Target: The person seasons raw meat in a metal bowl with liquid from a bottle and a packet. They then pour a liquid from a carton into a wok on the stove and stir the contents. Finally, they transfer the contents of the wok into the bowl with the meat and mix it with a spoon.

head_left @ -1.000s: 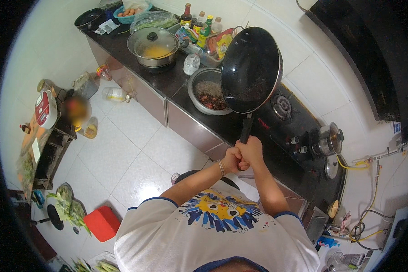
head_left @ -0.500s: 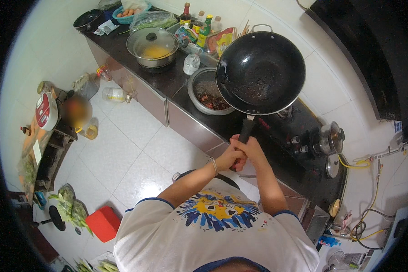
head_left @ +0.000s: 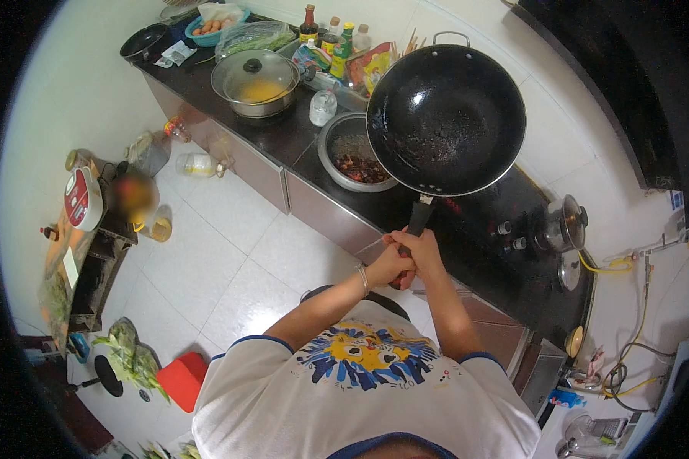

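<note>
Both hands are wrapped round the black handle of a large dark wok (head_left: 455,115), held out over the counter. My left hand (head_left: 389,268), with a bracelet at its wrist, and my right hand (head_left: 422,249) overlap on the grip. The wok's inside is dark and shiny with a few smears of residue, and its small wire loop points away from me. Just left of it, partly under its rim, a grey metal pot (head_left: 337,180) on the counter holds dark reddish-brown food.
A glass-lidded pan (head_left: 260,111) with yellow contents, a clear jar (head_left: 323,107) and several sauce bottles (head_left: 341,50) stand left along the counter. On the right are a small pot (head_left: 563,222) and a lid (head_left: 568,271). A red stool (head_left: 182,381) and vegetables (head_left: 126,348) are on the floor.
The view has shifted slightly. The wok appears a little larger and further right, tilted a bit differently; both hands keep their hold on the handle.
</note>
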{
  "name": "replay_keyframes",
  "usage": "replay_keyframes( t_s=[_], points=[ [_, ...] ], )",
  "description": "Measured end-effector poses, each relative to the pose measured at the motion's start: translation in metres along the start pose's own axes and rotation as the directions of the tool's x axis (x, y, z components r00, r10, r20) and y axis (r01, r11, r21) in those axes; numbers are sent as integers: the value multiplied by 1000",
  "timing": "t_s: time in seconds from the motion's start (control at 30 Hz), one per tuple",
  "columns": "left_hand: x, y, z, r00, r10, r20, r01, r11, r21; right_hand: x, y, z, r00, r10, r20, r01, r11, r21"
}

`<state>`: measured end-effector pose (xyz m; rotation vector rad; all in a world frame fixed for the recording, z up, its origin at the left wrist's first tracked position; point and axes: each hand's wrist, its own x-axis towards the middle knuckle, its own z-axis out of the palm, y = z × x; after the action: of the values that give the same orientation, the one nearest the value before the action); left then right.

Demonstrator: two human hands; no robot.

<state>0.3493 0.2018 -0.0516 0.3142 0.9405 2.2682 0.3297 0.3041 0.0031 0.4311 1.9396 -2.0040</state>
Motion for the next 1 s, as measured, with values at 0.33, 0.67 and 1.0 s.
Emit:
replay_keyframes(
  t_s=[0.33,0.67,1.0],
  points=[
    [-18,24,-3,990,100,102,-135,427,894,-1,-3,-7,987,-163,3,160,976,149],
    [-68,17,-52,982,73,-176,154,240,958,-8,-1,-31,982,-105,156,33,912,409],
    [-53,109,-154,750,463,-472,433,195,880,-31,-22,-78,965,-101,240,-29,875,483]
  ],
)
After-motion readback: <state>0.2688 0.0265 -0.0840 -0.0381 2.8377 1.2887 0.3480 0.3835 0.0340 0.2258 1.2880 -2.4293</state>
